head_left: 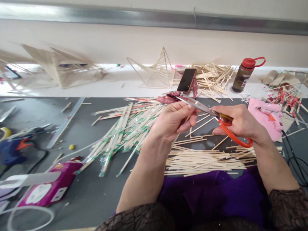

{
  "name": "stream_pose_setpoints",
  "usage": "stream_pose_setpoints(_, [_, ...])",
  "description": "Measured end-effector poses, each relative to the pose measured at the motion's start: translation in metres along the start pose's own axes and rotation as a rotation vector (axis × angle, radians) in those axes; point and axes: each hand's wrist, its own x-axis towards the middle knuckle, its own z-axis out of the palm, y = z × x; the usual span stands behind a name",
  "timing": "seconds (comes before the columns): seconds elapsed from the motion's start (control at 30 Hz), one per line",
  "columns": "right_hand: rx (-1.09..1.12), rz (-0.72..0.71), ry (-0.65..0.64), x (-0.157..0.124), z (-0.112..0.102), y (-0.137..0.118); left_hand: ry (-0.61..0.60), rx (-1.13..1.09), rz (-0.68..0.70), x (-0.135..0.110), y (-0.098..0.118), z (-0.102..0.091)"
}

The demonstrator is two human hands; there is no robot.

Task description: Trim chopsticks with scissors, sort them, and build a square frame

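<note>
My right hand grips a pair of orange-handled scissors, its blades pointing left and up. My left hand is curled with the fingers pinched together right at the blades, holding a thin wooden stick that I can barely make out. Below both hands lies a flat pile of bare wooden sticks on the dark grey table. To the left of my left hand spreads a heap of chopsticks in clear green-printed wrappers.
A phone leans at the back beside loose sticks and a brown bottle with a red cap. Stick-built frames stand on the white ledge. A blue glue gun and a pink pack lie at the left. Pink cloth is at the right.
</note>
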Motion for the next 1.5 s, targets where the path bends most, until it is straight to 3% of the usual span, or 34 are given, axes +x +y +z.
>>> stream_pose_setpoints(0.2, [0.158,0.198,-0.115,0.004,0.002,-0.002,0.090,0.111,0.071,0.000,0.000,0.003])
stream_pose_setpoints(0.53, [0.421,0.175,-0.196,0.004,0.005,0.008,0.108,0.162,0.037,-0.002,0.003,0.003])
stream_pose_setpoints(0.77, [0.339,0.163,-0.207,0.005,0.003,0.006,0.122,0.227,0.031,-0.001,0.002,0.002])
stream_pose_setpoints(1.1, [0.012,0.127,-0.140,0.006,0.016,0.009,0.194,0.389,0.076,0.000,-0.003,0.008])
stream_pose_setpoints(1.5, [-0.061,0.019,-0.004,0.006,0.029,0.011,0.226,0.571,0.284,-0.003,-0.004,0.007])
